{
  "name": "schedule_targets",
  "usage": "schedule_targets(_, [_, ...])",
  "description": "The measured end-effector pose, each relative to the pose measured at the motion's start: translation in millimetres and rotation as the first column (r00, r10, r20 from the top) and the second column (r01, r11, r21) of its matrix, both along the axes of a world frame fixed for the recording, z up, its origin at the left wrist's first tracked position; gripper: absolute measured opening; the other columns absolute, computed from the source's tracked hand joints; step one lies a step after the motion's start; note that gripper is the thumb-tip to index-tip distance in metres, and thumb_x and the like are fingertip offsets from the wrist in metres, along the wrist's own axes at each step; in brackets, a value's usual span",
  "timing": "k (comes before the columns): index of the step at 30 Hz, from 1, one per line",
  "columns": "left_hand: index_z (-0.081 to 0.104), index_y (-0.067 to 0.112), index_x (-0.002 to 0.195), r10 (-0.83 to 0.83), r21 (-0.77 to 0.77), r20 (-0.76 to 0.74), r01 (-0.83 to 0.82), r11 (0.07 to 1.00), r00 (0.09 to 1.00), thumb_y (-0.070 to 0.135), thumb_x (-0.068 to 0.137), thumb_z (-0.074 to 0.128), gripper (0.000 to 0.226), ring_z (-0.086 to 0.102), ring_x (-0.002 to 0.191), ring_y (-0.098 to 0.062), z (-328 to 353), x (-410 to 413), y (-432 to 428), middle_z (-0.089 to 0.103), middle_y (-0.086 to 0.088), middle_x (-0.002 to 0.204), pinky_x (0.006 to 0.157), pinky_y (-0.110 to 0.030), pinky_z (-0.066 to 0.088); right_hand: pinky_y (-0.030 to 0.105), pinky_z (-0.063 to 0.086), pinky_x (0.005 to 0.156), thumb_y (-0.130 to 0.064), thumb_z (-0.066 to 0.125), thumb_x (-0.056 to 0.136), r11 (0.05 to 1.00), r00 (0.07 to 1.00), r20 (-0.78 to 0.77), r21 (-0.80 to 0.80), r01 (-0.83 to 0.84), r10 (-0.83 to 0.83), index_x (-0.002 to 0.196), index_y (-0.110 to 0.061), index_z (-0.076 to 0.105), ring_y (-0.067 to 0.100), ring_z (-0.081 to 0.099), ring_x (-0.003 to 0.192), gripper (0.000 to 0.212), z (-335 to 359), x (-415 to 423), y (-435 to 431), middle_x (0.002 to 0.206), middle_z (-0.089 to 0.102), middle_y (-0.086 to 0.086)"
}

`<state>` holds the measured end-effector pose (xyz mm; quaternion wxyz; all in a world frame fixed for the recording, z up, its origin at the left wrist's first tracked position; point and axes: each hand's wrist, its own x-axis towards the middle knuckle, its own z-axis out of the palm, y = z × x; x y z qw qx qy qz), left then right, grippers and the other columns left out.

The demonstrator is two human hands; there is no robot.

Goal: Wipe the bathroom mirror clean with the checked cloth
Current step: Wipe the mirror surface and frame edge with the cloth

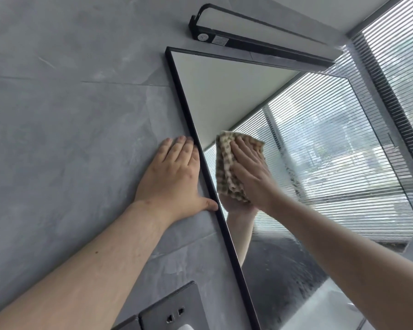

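Observation:
A black-framed bathroom mirror (224, 91) hangs on a grey tiled wall and reflects window blinds. My right hand (250, 172) presses a folded beige checked cloth (225, 163) flat against the glass near the mirror's left edge, with the fingers straight on top of the cloth. My left hand (174, 177) lies flat on the wall just left of the frame, its fingertips and thumb touching the black edge. Streaks and wet smears show on the glass to the right of the cloth and lower down.
A black light fixture (248, 39) is mounted above the mirror. A dark wall socket plate (172, 313) sits low on the wall, left of the frame. Window blinds (396, 55) fill the right side.

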<state>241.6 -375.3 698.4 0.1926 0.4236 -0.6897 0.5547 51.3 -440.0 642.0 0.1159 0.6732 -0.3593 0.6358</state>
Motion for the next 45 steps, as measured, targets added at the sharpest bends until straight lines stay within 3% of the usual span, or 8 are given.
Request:
schedule_targets(5, [0.010, 0.002, 0.157, 0.024, 0.001, 0.013, -0.024, 1.000, 1.000, 0.096, 0.062, 0.042, 0.137, 0.003, 0.154, -0.026, 1, -1, 1, 0.009, -0.013, 0.166, 0.125, -0.044, 0.000, 0.028, -0.010, 0.122, -0.050, 0.021, 0.102, 0.965, 0.910, -0.332, -0.170, 0.201, -0.248, 0.157, -0.033, -0.001, 0.012, -0.007, 0.153, 0.062, -82, 1, 3, 0.166, -0.006, -0.009])
schedule_targets(14, [0.009, 0.002, 0.157, 0.036, 0.018, 0.009, -0.036, 0.999, 0.999, 0.095, 0.063, 0.043, 0.137, 0.002, 0.154, -0.026, 1, -1, 5, 0.008, -0.013, 0.167, 0.125, -0.044, -0.001, 0.048, 0.014, 0.121, -0.050, 0.025, 0.103, 0.968, 0.827, -0.506, -0.183, 0.174, -0.244, 0.160, -0.021, 0.012, 0.026, 0.012, 0.153, 0.065, -139, -9, 8, 0.166, 0.014, 0.004])
schedule_targets(20, [0.030, 0.004, 0.154, 0.002, -0.030, -0.032, -0.003, 1.000, 0.999, 0.094, 0.055, 0.031, 0.134, 0.019, 0.152, -0.024, 1, 0, 5, 0.026, -0.013, 0.163, 0.125, -0.043, 0.007, 0.038, 0.002, 0.124, -0.057, 0.014, 0.100, 0.961, 0.892, -0.369, -0.191, 0.200, -0.260, 0.158, -0.028, 0.004, 0.014, -0.003, 0.154, 0.066, -52, 9, 5, 0.166, 0.003, -0.004])
schedule_targets(25, [0.026, 0.004, 0.155, 0.008, -0.034, -0.015, -0.009, 0.999, 1.000, 0.095, 0.056, 0.047, 0.136, 0.017, 0.152, -0.024, 1, 1, 0, 0.024, -0.012, 0.163, 0.124, -0.044, 0.007, 0.027, -0.007, 0.123, -0.058, 0.015, 0.094, 0.960, 0.932, -0.245, -0.157, 0.232, -0.265, 0.156, -0.032, 0.005, 0.006, -0.006, 0.152, 0.068, -4, 14, 1, 0.166, 0.003, -0.007])
schedule_targets(33, [0.022, 0.006, 0.156, 0.075, -0.051, -0.013, -0.075, 0.996, 0.997, 0.097, 0.054, 0.030, 0.138, 0.012, 0.153, -0.024, 0, 0, 2, 0.019, -0.010, 0.165, 0.125, -0.044, 0.005, 0.015, -0.009, 0.118, -0.057, 0.011, 0.098, 0.937, 0.937, 0.028, 0.012, 0.348, -0.348, 0.156, -0.019, 0.009, 0.004, -0.002, 0.149, 0.069, -73, -48, -37, 0.159, 0.004, -0.007])
schedule_targets(35, [0.023, 0.005, 0.156, 0.085, -0.050, -0.010, -0.085, 0.995, 0.996, 0.097, 0.053, 0.029, 0.138, 0.014, 0.153, -0.024, 0, 0, 2, 0.020, -0.011, 0.165, 0.125, -0.045, 0.006, 0.029, 0.002, 0.123, -0.060, 0.002, 0.101, 0.919, 0.915, 0.085, 0.074, 0.388, -0.394, 0.155, -0.008, 0.023, 0.017, 0.009, 0.151, 0.078, -106, -75, -62, 0.162, 0.015, 0.008])
schedule_targets(39, [0.024, 0.005, 0.155, 0.096, -0.043, -0.010, -0.097, 0.994, 0.995, 0.097, 0.051, 0.026, 0.139, 0.014, 0.153, -0.024, 0, -1, 3, 0.021, -0.011, 0.164, 0.124, -0.045, 0.007, 0.041, 0.006, 0.125, -0.071, 0.005, 0.091, 0.918, 0.879, 0.289, 0.235, 0.319, -0.380, 0.157, -0.016, 0.017, 0.006, 0.002, 0.149, 0.086, -141, -97, -80, 0.166, 0.011, 0.003])
schedule_targets(45, [0.026, 0.004, 0.154, 0.095, -0.045, -0.003, -0.095, 0.994, 0.995, 0.097, 0.054, 0.031, 0.137, 0.016, 0.153, -0.026, 0, -1, 3, 0.023, -0.013, 0.164, 0.125, -0.045, 0.006, 0.030, -0.004, 0.124, -0.074, 0.001, 0.089, 0.930, 0.914, 0.223, 0.223, 0.290, -0.339, 0.152, -0.026, 0.004, 0.001, -0.006, 0.149, 0.080, -170, -69, -57, 0.163, 0.002, -0.005])
